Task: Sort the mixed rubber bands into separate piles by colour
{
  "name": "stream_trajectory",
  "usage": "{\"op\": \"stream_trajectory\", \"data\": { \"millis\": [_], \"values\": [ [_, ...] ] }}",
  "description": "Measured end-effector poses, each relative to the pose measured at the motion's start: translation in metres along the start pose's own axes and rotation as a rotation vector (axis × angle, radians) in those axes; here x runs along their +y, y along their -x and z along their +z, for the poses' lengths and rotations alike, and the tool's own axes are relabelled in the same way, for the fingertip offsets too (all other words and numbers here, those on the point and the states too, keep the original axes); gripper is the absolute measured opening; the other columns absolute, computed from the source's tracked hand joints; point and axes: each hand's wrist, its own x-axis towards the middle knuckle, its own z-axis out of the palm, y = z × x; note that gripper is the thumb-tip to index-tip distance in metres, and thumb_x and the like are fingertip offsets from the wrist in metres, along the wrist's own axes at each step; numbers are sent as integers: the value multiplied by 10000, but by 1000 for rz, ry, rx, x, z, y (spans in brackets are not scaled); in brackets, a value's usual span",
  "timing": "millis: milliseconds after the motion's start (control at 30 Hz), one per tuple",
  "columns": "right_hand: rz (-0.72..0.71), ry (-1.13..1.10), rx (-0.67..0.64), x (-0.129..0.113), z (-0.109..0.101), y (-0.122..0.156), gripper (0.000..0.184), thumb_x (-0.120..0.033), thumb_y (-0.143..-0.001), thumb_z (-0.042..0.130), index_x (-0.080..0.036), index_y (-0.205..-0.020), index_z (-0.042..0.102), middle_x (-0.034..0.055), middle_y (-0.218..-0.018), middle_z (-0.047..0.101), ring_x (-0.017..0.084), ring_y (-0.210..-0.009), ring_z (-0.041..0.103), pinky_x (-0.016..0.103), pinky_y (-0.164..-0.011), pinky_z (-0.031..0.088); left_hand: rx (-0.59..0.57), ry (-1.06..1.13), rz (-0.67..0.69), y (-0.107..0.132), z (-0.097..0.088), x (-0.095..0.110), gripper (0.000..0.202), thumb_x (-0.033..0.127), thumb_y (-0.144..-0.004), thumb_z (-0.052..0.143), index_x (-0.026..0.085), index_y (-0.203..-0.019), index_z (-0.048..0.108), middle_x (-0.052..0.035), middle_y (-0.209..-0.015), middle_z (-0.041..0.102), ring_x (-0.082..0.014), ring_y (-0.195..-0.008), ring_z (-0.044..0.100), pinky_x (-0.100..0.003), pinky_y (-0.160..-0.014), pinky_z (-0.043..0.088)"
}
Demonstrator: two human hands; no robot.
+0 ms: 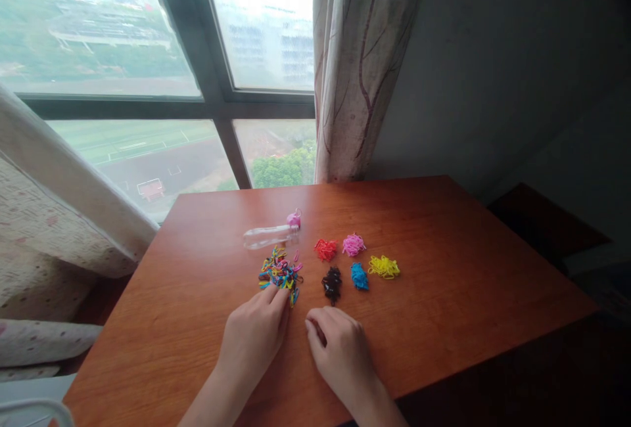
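Note:
A mixed heap of small coloured rubber bands [279, 272] lies on the wooden table [444, 263]. My left hand [254, 338] rests just below the heap, its fingers together and their tips touching the heap's near edge. My right hand [338, 348] lies knuckles-up on the table with its fingers curled under, just below a black pile [332, 282]. Sorted piles sit to the right: red [326, 249], pink [353, 244], blue [359, 276] and yellow [384, 267]. What the curled fingers hold, if anything, is hidden.
A clear plastic bottle [269, 236] with a pink cap lies on its side behind the heap. A window and a patterned curtain [359, 66] stand beyond the table's far edge. A cushioned seat [34, 249] is at the left, a dark wall at the right.

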Motion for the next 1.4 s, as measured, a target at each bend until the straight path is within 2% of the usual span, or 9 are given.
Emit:
{"op": "stream_trajectory", "data": {
  "millis": [100, 233, 433, 600, 800, 933, 1033, 1300, 1400],
  "values": [
    [-2, 1, 8, -1, -1, 0, 178, -153, -915, 481, -227, -767, 546, -16, -698, 603, 143, -646, 570, 242, -608, 330, 42, 38, 1, 2, -1, -3, 210, 215, -936, 449, 244, -917, 656, -23, -859, 708, -184, -741, 679, -237, -554, 400],
    [0, -10, 2, -1, -2, -1, 170, -154, -917, 483, -226, -780, 554, -16, -702, 607, 143, -655, 575, 240, -614, 333, 128, 247, -44, 6, -3, -11, 175, 255, -917, 490, 264, -953, 661, 4, -918, 727, -152, -721, 676, -216, -577, 432],
    [21, -32, -25, 0, -2, -1, 160, -146, -909, 485, -225, -791, 558, -12, -728, 618, 149, -683, 578, 245, -635, 331, 133, 628, -115, 8, -11, -21, 215, 331, -907, 517, 208, -850, 684, 11, -723, 687, -106, -538, 555, -206, -537, 437],
    [10, -6, -32, -1, -2, -1, 163, -156, -915, 485, -225, -784, 551, -11, -726, 616, 149, -685, 575, 247, -630, 326, 108, 729, -114, 0, -17, -13, 218, 325, -898, 531, 188, -823, 683, 23, -617, 626, -99, -507, 499, -200, -492, 392],
    [2, 42, -44, 1, 2, 1, 146, -133, -887, 492, -218, -782, 547, -7, -753, 637, 149, -721, 597, 238, -629, 323, -16, 685, 111, -36, -31, 23, 154, 227, -882, 531, 197, -850, 679, -6, -749, 686, -120, -657, 595, -208, -614, 442],
    [24, 82, -99, 3, 2, 1, 164, -97, -825, 500, -217, -889, 592, 5, -814, 674, 158, -744, 623, 236, -611, 323, -147, 480, 284, -70, -34, 50, 157, 184, -859, 532, 222, -867, 684, -3, -826, 712, -142, -756, 646, -215, -656, 455],
    [39, 96, -140, 4, 2, 1, 190, -102, -824, 509, -219, -928, 617, 13, -833, 702, 163, -738, 639, 230, -603, 334, -204, 342, 357, -88, -31, 66, 163, 197, -851, 529, 237, -854, 687, -6, -857, 725, -164, -754, 671, -233, -643, 469],
    [78, 146, -198, 2, 1, 1, 173, -102, -774, 561, -210, -806, 693, 35, -766, 738, 193, -664, 679, 233, -570, 383, -280, 207, 501, -101, -26, 92, 207, 211, -854, 519, 216, -887, 724, -72, -830, 738, -240, -708, 708, -300, -590, 515],
    [61, 140, -184, 3, 3, 2, 222, -90, -729, 566, -204, -838, 721, 54, -791, 749, 223, -687, 692, 245, -582, 415, -287, 166, 526, -102, -24, 100, 197, 202, -854, 522, 181, -852, 718, -103, -783, 727, -264, -698, 712, -320, -583, 522]
  ]
}}
